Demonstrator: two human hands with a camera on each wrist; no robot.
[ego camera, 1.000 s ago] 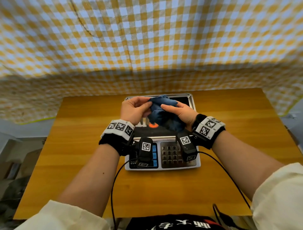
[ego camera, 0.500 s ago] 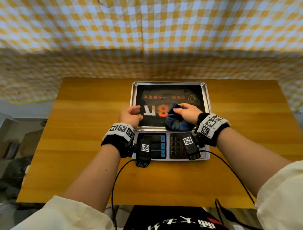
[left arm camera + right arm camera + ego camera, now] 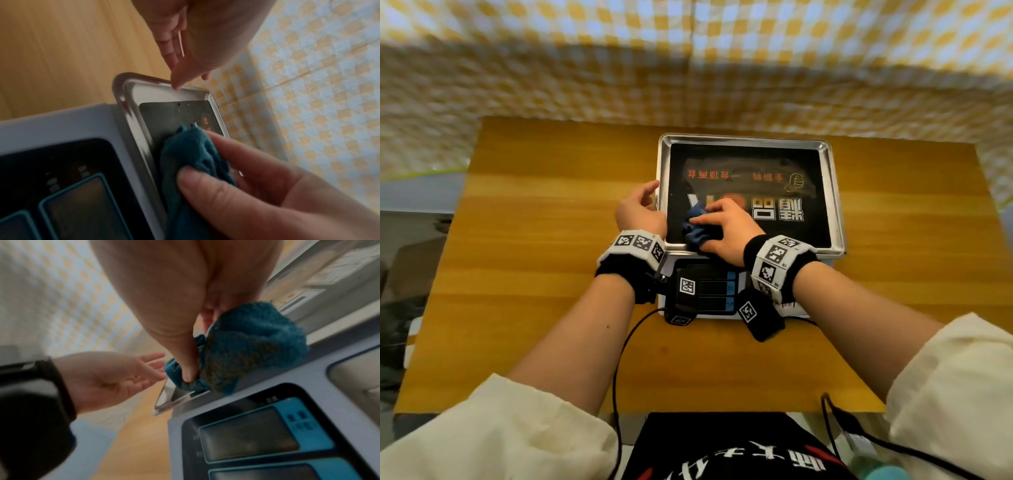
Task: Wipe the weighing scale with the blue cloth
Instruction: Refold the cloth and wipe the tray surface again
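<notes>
While right hand (image 3: 726, 233) grips blue cloth (image 3: 697, 228), now at scale (image 3: 832, 192) pan's near-left corner, left hand (image 3: 638, 209) open alongside.

One weighing scale (image 3: 750, 226) on one wooden table (image 3: 534, 274), and just one blue cloth (image 3: 697, 228) in play. Two hands here: a left hand (image 3: 638, 210) and a right hand (image 3: 726, 231). Two wristbands, one per wrist, left (image 3: 633, 251) and right (image 3: 779, 263), each covered in black-and-white marker squares. Two cream sleeves, left (image 3: 493, 435) and right (image 3: 955, 387). On the scale's front panel, three blue-edged display windows (image 3: 714, 286) can be counted, stacked. One checked backdrop cloth (image 3: 688, 61) behind it all.
</notes>
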